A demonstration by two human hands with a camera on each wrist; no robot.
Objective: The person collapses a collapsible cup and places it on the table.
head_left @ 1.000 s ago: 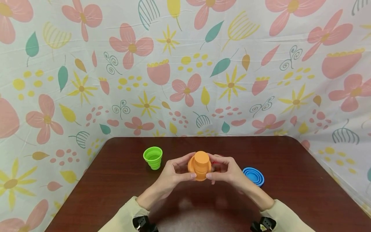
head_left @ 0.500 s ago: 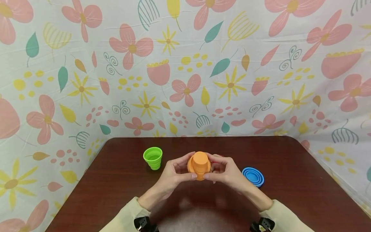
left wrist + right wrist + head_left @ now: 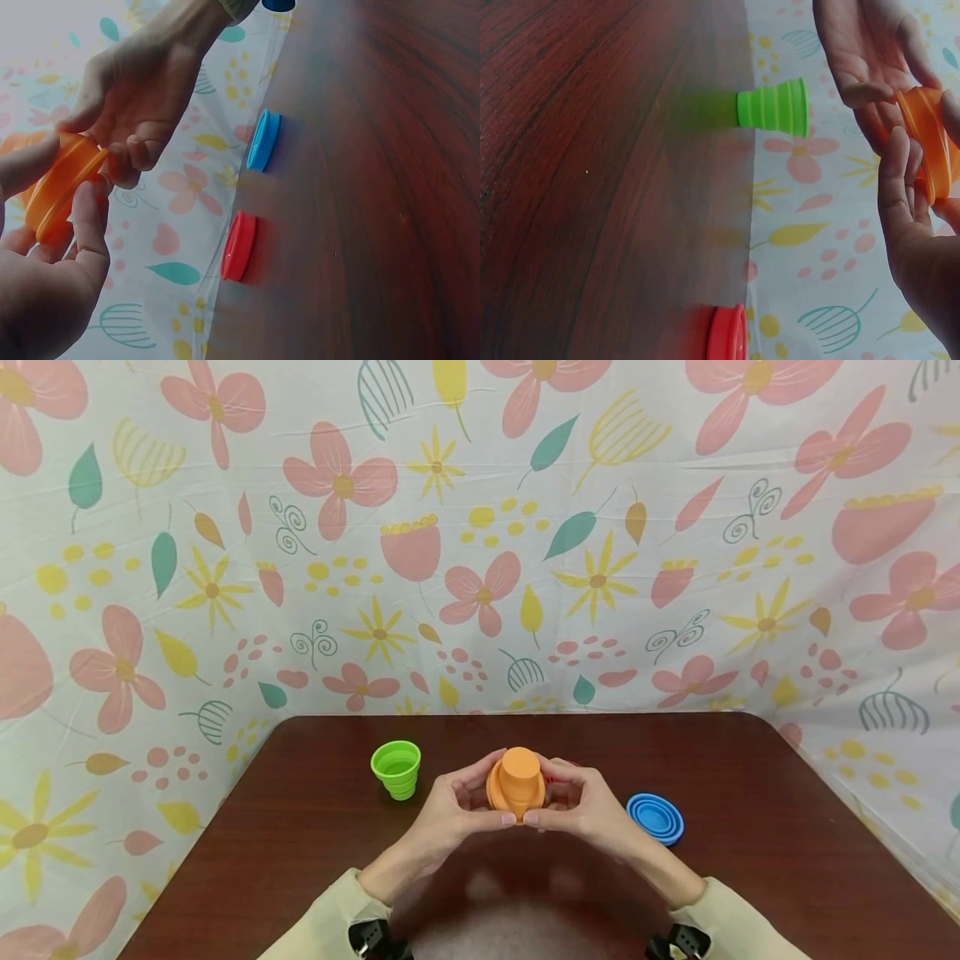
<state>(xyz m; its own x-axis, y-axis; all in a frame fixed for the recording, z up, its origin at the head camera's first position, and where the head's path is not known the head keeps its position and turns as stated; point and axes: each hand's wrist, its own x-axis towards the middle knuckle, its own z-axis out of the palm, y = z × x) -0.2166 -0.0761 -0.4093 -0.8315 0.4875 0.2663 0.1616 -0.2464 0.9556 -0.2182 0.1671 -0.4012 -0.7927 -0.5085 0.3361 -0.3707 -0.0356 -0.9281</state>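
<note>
Both hands hold an orange collapsible cup (image 3: 521, 777) above the middle of the table, its narrow end facing up toward the head camera. My left hand (image 3: 459, 802) grips its left side and my right hand (image 3: 579, 802) its right side. The two thumbs press the near side close together, while other fingers reach round the far side. From the left wrist, the orange cup (image 3: 67, 184) shows its wide rim ring between the fingers. The right wrist view has the orange cup (image 3: 928, 142) tilted, partly covered by fingers.
A green collapsible cup (image 3: 396, 768) stands extended at the left on the dark wooden table (image 3: 300, 860). To the right lies a blue cup (image 3: 656, 818), folded flat. A red folded cup (image 3: 238, 247) is mostly hidden behind my right hand in the head view. Floral cloth (image 3: 480, 527) hangs behind.
My thumbs have come closer together on the near side of the orange cup. The cup has shifted only slightly; the green and blue cups stay in place.
</note>
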